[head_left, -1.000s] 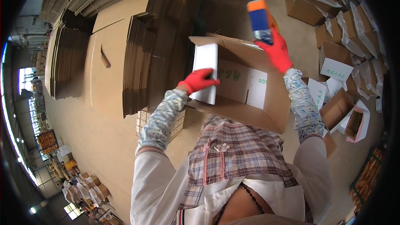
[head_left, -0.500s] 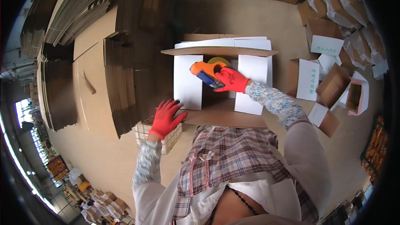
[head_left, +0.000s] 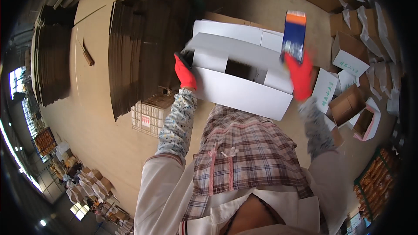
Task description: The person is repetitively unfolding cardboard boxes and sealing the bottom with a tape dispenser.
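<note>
In front of me is a white cardboard box (head_left: 244,89) with brown inner sides; a dark gap shows between its end flaps. My left hand (head_left: 186,73), in a red glove with dark fingertips, is closed on the box's left end, by a raised long flap (head_left: 235,45) that is blurred. My right hand (head_left: 299,75), also red-gloved and smeared by motion, grips an orange and blue tape dispenser (head_left: 294,37). The dispenser points away from me beside the box's right end. Its tape roll cannot be made out.
Flat cardboard stacks (head_left: 126,56) stand at the left, next to a large cardboard sheet (head_left: 93,21). A white plastic crate (head_left: 148,117) sits below them. Several open boxes (head_left: 348,54) are on the floor at the right, with filled orange net bags (head_left: 381,182) nearer.
My right hand has lifted the tape dispenser out from over the box's middle to its right end. My left hand has moved up onto the box's left end. The long flaps have swung.
</note>
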`<state>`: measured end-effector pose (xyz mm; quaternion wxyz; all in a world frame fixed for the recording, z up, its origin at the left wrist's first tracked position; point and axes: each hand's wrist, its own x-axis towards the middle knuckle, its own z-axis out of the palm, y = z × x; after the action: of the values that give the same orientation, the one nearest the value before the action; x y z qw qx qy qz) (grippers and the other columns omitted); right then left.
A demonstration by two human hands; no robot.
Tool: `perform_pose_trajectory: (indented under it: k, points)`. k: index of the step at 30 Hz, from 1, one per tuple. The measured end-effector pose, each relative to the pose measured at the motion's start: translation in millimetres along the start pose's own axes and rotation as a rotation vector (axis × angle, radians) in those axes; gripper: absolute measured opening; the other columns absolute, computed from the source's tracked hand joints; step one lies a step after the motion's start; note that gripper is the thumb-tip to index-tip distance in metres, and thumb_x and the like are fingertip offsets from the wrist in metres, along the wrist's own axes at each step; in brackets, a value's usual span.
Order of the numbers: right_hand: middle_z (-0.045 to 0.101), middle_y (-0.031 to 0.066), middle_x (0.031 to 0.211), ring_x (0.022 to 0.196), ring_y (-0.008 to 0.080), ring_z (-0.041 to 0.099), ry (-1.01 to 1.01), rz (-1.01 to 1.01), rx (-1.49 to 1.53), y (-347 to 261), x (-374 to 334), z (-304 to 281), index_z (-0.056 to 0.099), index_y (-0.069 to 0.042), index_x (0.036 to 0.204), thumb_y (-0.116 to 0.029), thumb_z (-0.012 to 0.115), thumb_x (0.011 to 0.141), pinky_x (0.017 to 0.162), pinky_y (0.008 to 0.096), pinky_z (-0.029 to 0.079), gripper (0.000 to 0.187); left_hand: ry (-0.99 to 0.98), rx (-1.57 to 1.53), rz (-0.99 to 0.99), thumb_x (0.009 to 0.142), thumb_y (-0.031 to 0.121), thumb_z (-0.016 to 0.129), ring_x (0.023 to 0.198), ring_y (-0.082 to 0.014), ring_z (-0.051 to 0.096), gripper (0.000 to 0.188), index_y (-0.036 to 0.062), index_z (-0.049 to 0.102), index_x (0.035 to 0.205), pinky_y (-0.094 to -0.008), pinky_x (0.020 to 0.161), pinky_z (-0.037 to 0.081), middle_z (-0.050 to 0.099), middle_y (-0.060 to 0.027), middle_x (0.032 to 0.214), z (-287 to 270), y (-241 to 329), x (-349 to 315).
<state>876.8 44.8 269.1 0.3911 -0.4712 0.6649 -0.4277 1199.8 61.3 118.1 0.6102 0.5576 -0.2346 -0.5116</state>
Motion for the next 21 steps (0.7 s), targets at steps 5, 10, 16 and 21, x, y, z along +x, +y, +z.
perform_pose_trajectory:
  k: [5,10,16,21]
  points:
    - [0.058,0.0171,0.097,0.091,0.0362,0.054,-0.333,-0.495,-0.47,93,-56,33,0.052,0.002,0.111,-0.03,0.082,0.064,0.079,0.0432,0.044,0.064,0.04,0.929,0.152,0.098,0.038,0.036,0.11,-0.0347,0.053,0.049,-0.0015,0.054,0.12,-0.0362,0.093,0.041,0.058,-0.021,0.117,1,-15,8]
    - [0.061,0.0125,0.096,0.089,0.0287,0.058,-0.746,-0.978,-0.408,79,-13,91,0.058,-0.003,0.098,-0.024,0.067,0.071,0.083,0.0391,0.045,0.035,0.013,0.778,-0.041,0.097,0.035,0.041,0.11,-0.0287,0.054,0.044,0.0006,0.054,0.121,-0.0341,0.094,0.041,0.06,-0.018,0.115,-1,-9,17]
    - [0.064,0.0053,0.096,0.088,0.0219,0.061,-0.707,-1.223,-0.304,60,9,115,0.061,-0.01,0.097,-0.01,0.058,0.074,0.082,0.0331,0.048,0.023,-0.575,0.468,0.211,0.091,0.04,0.053,0.135,-0.0295,0.026,0.068,-0.007,0.032,0.136,-0.0371,0.109,0.02,0.027,-0.0201,0.145,-6,125,-11]
    - [0.063,0.0033,0.098,0.091,0.0203,0.06,-0.74,-1.203,-0.388,74,4,110,0.061,-0.011,0.097,-0.01,0.057,0.077,0.082,0.033,0.049,0.02,-1.047,1.069,0.302,0.072,0.046,0.071,0.127,-0.0374,0.036,0.061,0.0036,0.06,0.115,-0.052,0.108,0.018,0.051,-0.016,0.127,11,176,-20]
